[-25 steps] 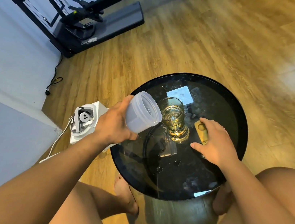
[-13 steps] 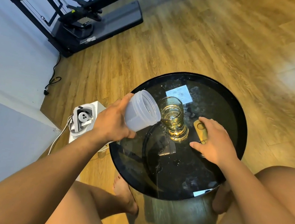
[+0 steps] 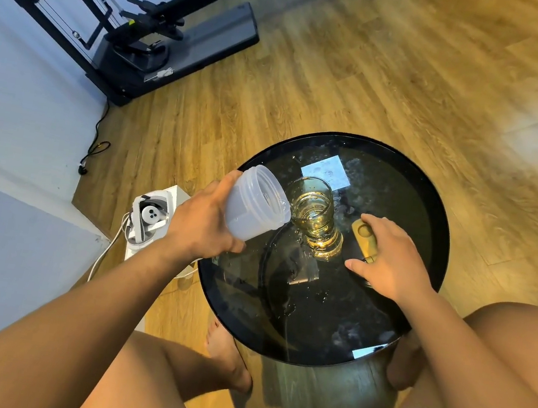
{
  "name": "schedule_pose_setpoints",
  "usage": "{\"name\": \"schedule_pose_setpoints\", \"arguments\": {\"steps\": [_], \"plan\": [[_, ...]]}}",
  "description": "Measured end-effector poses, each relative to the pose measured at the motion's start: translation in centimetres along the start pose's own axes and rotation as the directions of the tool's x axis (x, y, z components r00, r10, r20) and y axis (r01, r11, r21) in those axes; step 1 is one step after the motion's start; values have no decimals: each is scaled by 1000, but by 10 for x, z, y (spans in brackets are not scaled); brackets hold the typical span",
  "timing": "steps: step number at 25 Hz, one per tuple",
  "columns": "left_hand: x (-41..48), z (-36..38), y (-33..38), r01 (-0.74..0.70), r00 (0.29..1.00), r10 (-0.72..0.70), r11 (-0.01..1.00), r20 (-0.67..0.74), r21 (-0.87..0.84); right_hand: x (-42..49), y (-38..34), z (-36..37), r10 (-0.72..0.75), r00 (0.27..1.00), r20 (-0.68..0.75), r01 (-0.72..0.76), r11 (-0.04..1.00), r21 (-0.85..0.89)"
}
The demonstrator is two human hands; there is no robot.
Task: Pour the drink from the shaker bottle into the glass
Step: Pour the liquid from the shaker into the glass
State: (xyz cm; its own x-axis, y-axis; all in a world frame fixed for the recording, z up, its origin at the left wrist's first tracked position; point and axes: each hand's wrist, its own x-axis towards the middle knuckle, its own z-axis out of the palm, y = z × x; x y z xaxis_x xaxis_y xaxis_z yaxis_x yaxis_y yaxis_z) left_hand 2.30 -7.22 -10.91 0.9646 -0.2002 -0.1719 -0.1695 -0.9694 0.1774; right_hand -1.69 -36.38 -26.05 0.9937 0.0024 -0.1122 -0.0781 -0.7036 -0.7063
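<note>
My left hand (image 3: 204, 220) grips a frosted, lidless plastic shaker bottle (image 3: 255, 203), tilted so its open mouth rests at the rim of a clear glass (image 3: 315, 219). The glass stands upright on a round black glass table (image 3: 430, 226) and holds yellowish liquid. A little clear liquid sits at the bottle's lower lip. My right hand (image 3: 391, 259) lies flat on the table right of the glass, its fingers over a tan oblong object (image 3: 365, 236).
Drops of liquid are scattered on the tabletop near the glass. A white device with a cable (image 3: 149, 218) sits on the wooden floor left of the table. A black exercise machine (image 3: 166, 40) stands at the back left. My bare knees flank the table.
The bottle's mouth has moved slightly closer to the glass rim and tipped a little further. My right hand has stayed on the tan object.
</note>
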Motion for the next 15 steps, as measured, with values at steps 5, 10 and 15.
{"name": "schedule_pose_setpoints", "arguments": {"steps": [5,10,15], "plan": [[0,0,-2,7,1000,-7,1000,0,-22,-2,-3,-2,4,1000,11,-5,997,71],[2,0,1,-7,1000,7,1000,-3,-28,-4,-11,-9,12,989,-149,32,958,285],[2,0,1,-7,1000,7,1000,-8,7,1,-19,-23,347,934,-80,-110,494,863]]}}
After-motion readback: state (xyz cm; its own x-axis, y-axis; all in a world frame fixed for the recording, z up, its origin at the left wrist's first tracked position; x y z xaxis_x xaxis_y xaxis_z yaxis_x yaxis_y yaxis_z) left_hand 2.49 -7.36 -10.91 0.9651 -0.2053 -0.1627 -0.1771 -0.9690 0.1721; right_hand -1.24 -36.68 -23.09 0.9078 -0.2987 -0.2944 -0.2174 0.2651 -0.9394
